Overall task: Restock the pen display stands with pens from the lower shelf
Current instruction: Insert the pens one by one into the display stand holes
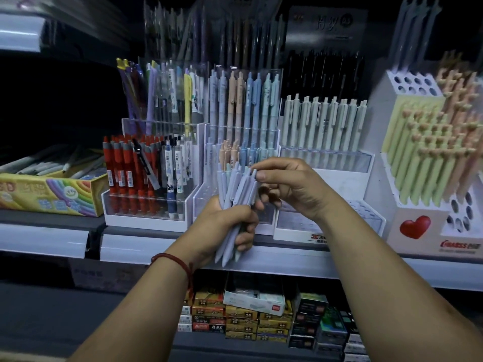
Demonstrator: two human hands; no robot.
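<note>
The person stands close to the shelf, both forearms raised in front of the middle display. The left hand (pixel 230 220) is wrapped tight round a bundle of pale blue-grey pens (pixel 236 186), fingers curled about the lower barrels, with the tips poking out below the fist and the clip ends fanning out above it. A red string bracelet (pixel 177 259) sits on that wrist. The right hand (pixel 292 184) reaches across from the other side and pinches the top of the rightmost pen (pixel 253 176) in the bundle between thumb and forefinger, its other fingers curled underneath.

The bundle is held just in front of the clear tiered stand (pixel 201 197) that holds pastel pens (pixel 243 100) in blue, peach and mint; the stand's front tier looks bare. To its left is a similar stand (pixel 146 212) packed with red pens (pixel 121 168), and to its right another stand (pixel 339 178) with a row of pale green pens (pixel 324 121) along its upper tier. Farther right is a white holder printed with a red heart (pixel 415 227), full of yellow-green and peach pens (pixel 428 158). At far left lies a rainbow-printed carton (pixel 52 194).

Below — on the lower shelf — are stacked boxes (pixel 251 320) of stock, their labels too blurred to read.
</note>
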